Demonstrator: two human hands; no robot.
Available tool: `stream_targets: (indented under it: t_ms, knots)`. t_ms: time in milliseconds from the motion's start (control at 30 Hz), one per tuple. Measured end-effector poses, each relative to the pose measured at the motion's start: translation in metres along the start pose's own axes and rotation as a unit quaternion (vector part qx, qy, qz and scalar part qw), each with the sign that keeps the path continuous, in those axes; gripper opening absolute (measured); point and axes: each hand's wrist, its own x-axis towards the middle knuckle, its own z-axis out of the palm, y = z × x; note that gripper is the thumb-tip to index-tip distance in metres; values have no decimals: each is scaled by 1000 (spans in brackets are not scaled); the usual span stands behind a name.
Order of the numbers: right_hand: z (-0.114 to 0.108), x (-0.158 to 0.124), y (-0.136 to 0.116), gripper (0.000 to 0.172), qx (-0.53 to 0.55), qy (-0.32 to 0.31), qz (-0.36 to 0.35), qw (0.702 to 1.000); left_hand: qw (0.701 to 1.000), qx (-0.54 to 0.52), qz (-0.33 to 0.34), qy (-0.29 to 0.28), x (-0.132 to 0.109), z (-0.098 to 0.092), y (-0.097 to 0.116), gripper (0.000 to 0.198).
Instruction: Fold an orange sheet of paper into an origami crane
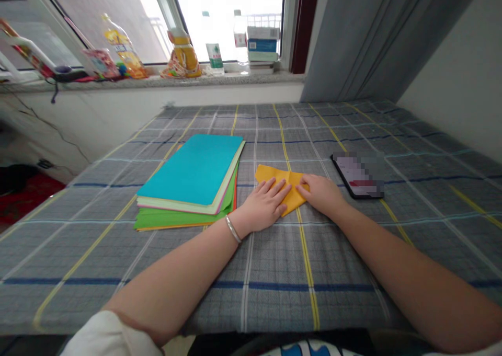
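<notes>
A folded piece of orange paper point(274, 177) lies on the grey checked cloth point(274, 262) in front of me. My left hand point(263, 205) rests flat on its near left part, fingers stretched out and together, a silver bangle on the wrist. My right hand point(319, 191) lies on the paper's right end, fingers curled down and pressing on it. Neither hand lifts the paper off the cloth.
A stack of coloured paper sheets point(192, 181), turquoise on top, lies left of my hands. A phone point(357, 175) lies to the right. Bottles point(123, 50), a jar and boxes point(263, 47) stand on the windowsill at the back. A wall and a grey curtain stand at the right.
</notes>
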Motion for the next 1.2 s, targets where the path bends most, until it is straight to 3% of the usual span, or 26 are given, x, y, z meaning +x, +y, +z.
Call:
stream_targets:
  t_ms: [433,1200]
  knots:
    - [-1,-1,-1,21,-4,3,-1,1000,1000,-21,-20,2,0,-2,4,68]
    - [0,-2,-2,21,-24,10,0,1000,999,29,-13,24,0,0,8,58]
